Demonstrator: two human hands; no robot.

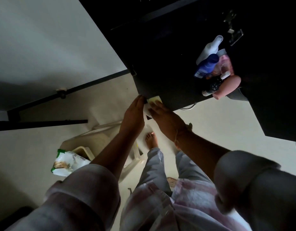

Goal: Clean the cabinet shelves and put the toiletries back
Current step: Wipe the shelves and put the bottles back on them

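Two rolled-up sleeves are closest, the left sleeve (pixel 87 189) and the right sleeve (pixel 247 177). Bare arms reach out from them to the near corner of a dark shelf (pixel 169 72).

The right hand (pixel 164 114) lies flat on a yellow pad (pixel 154 99) at the edge of the shelf, by that corner. Its fingers look straight and press on the pad; they are not curled round it. A bit of white shows just under the pad, but I cannot tell what it is. The left hand (pixel 134 110) is just beside the right one. Its fingers are straight and close together, the tips touch the shelf corner, and it holds nothing. A thin thread (pixel 176 135) is tied round the right wrist.

Further along the shelf, well apart from the hands, the toiletries stand in one tight bunch. There is a white spray bottle (pixel 208 47), a blue bottle (pixel 207 65) touching it, a pink pouch (pixel 226 64) beside that, a small black thing (pixel 214 85), and a pink tube (pixel 227 88) near the shelf edge. A metal hinge (pixel 231 19) shines above them.

Down below, a bare foot (pixel 151 140) stands on the pale floor (pixel 218 120). A white stool (pixel 110 135) is to its left, and a white and green bag (pixel 67 162) sits beside the stool.
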